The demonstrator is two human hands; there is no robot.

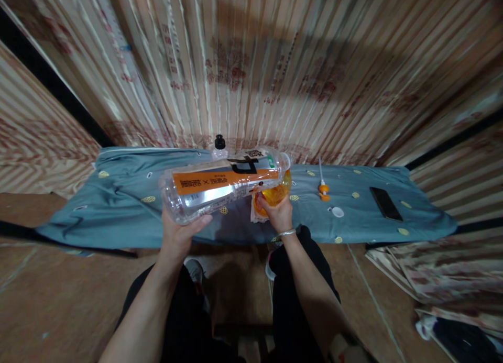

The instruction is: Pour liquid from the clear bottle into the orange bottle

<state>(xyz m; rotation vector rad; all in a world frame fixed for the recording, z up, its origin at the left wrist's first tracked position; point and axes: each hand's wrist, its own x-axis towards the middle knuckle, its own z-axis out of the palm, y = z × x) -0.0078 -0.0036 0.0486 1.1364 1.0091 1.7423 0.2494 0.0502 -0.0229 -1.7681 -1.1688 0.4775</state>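
Observation:
My left hand [181, 231] is closed round the base end of a large clear plastic bottle [216, 185] with an orange and silver label. The bottle lies almost level in the air, its white-ringed mouth pointing right. Beneath and beside that mouth is a bottle of yellow-orange liquid [278, 194], which my right hand [281, 215] grips. The top of this second bottle is partly hidden by the first. A pale folded cloth or tissue [257, 216] lies under it. Whether liquid runs between the two bottles, I cannot tell.
Behind the large bottle stands a small clear bottle with a black cap [220, 142]. To the right on the blue patterned cloth [126, 195] lie an orange pump head with a white tube [323, 189], a white round cap [338, 212] and a black phone [385, 204]. A pleated curtain [236, 64] hangs behind.

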